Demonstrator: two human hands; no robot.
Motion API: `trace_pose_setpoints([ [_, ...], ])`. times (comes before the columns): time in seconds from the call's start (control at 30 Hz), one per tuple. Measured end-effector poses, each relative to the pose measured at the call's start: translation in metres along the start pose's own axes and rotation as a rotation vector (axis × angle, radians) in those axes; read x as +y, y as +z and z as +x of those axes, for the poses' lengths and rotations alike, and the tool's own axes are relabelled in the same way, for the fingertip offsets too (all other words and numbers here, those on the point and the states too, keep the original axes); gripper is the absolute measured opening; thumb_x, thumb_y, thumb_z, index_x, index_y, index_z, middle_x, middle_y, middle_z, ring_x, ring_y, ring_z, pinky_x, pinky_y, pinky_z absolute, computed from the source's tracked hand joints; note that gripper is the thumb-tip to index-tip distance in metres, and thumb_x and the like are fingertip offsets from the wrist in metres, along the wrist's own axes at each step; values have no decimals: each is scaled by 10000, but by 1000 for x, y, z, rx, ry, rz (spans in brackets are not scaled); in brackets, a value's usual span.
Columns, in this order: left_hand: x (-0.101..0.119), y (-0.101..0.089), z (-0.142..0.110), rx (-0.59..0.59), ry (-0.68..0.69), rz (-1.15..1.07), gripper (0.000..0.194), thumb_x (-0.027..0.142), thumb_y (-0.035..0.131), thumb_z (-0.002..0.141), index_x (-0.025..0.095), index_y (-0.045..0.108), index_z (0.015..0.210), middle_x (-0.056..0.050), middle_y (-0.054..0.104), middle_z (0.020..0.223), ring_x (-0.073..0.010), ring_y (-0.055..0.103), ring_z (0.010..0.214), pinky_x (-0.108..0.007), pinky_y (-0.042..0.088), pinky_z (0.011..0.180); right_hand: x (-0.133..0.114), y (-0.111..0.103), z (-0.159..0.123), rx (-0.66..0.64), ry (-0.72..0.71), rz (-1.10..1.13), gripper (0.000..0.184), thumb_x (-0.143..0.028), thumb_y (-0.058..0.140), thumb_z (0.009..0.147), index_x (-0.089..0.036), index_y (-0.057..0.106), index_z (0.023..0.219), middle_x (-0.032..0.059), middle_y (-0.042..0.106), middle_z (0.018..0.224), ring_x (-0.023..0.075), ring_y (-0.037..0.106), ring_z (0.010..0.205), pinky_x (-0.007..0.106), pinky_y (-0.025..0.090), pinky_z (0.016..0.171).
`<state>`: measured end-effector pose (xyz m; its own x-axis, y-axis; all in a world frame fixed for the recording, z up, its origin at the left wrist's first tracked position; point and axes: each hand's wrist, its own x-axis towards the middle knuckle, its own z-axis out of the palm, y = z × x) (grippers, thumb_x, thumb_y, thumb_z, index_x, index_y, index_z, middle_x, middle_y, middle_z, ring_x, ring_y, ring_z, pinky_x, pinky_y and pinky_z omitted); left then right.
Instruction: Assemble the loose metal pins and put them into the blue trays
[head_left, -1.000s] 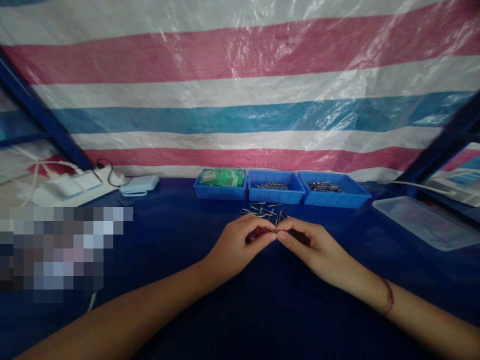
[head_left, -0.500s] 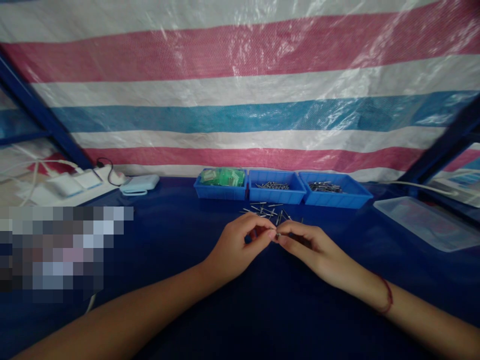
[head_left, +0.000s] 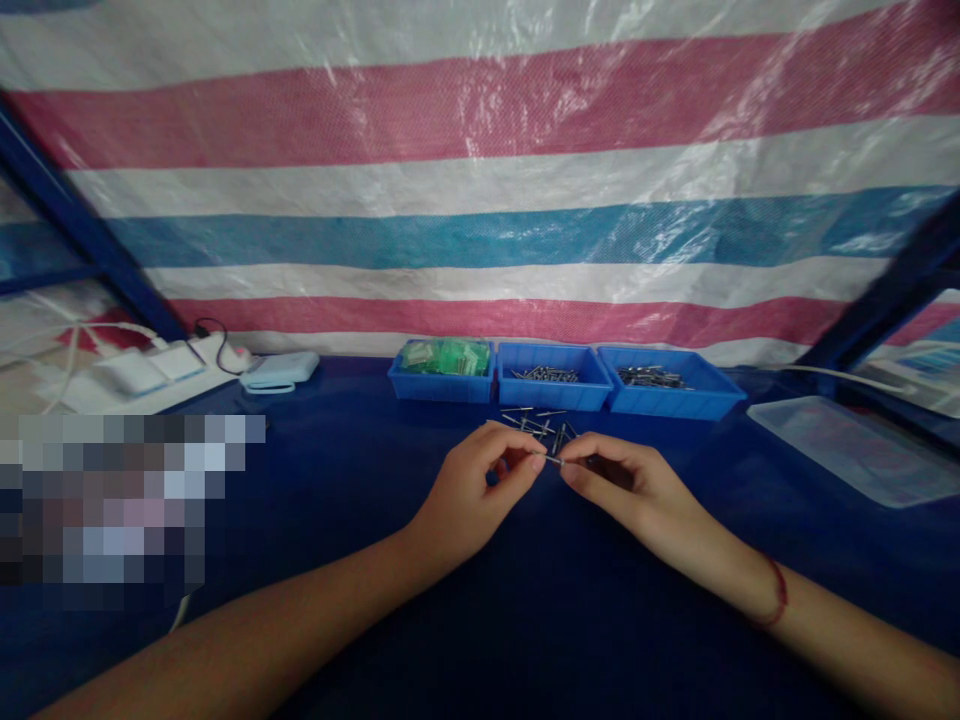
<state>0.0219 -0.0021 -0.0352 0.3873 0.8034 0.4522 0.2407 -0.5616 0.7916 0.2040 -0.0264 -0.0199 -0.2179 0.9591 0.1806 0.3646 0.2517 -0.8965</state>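
A short thin metal rod (head_left: 553, 459) lies between my fingertips, its exact kind too small to tell. My left hand (head_left: 476, 485) pinches one end between thumb and index finger. At the other end, my right hand (head_left: 637, 490) has its thumb and forefinger closed on the rod; a dark red cord circles that wrist. Just beyond the hands, several loose metal rods (head_left: 534, 424) are scattered on the dark blue table (head_left: 555, 620), partly hidden by my fingers.
Three blue bins stand along the back: the left bin (head_left: 442, 388) holds green packets, while the middle bin (head_left: 553, 394) and right bin (head_left: 675, 401) hold metal rods. A clear plastic lid (head_left: 855, 450) lies right. Leftward are a power strip (head_left: 180, 375) and pale blue case (head_left: 281, 372).
My fingertips have drawn slightly apart, the right hand shifting a little rightward. More of the metal rod now shows between them.
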Motion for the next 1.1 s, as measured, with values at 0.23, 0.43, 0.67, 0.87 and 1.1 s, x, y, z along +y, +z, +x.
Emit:
trace_pose_setpoints([
  [0.23, 0, 0, 2, -33, -22, 51, 59, 210, 556, 844, 189, 607, 865, -6, 592, 824, -125, 573, 749, -237, 444, 654, -3, -4, -2, 222, -343, -278, 91, -259, 586, 814, -196, 603, 751, 14, 613, 710, 140, 569, 648, 265, 443, 593],
  [0.43, 0, 3, 0, -105, -74, 106, 236, 261, 547, 849, 218, 543, 1081, -37, 615, 969, -163, 578, 875, -289, 459, 735, 12, -52, 15, 568, -543, -735, 101, -256, 549, 843, -188, 587, 778, 56, 631, 774, 193, 583, 745, 334, 431, 716],
  [0.67, -7, -5, 6, -85, -2, 365, 248, 164, 510, 847, 205, 550, 1088, -39, 619, 993, -174, 585, 893, -337, 461, 826, 58, -99, 39, 749, -224, -1152, 279, -374, 526, 823, -141, 636, 930, 127, 642, 832, 284, 556, 821, 418, 378, 751],
  [0.87, -35, -32, 24, -35, 39, 725, 246, 214, 494, 875, 172, 598, 1094, -62, 618, 1036, -216, 550, 942, -384, 430, 877, 40, -69, 31, 580, -374, -1036, 241, -325, 504, 838, -149, 595, 976, 99, 647, 893, 252, 560, 840, 408, 379, 821],
  [1.1, -41, -32, 29, -191, 32, 786, 210, 292, 474, 902, 225, 665, 958, -21, 634, 978, -191, 552, 881, -334, 432, 821, 23, -32, 17, 367, -435, -883, 199, -271, 523, 830, -150, 595, 970, 86, 637, 917, 246, 522, 883, 397, 415, 821],
])
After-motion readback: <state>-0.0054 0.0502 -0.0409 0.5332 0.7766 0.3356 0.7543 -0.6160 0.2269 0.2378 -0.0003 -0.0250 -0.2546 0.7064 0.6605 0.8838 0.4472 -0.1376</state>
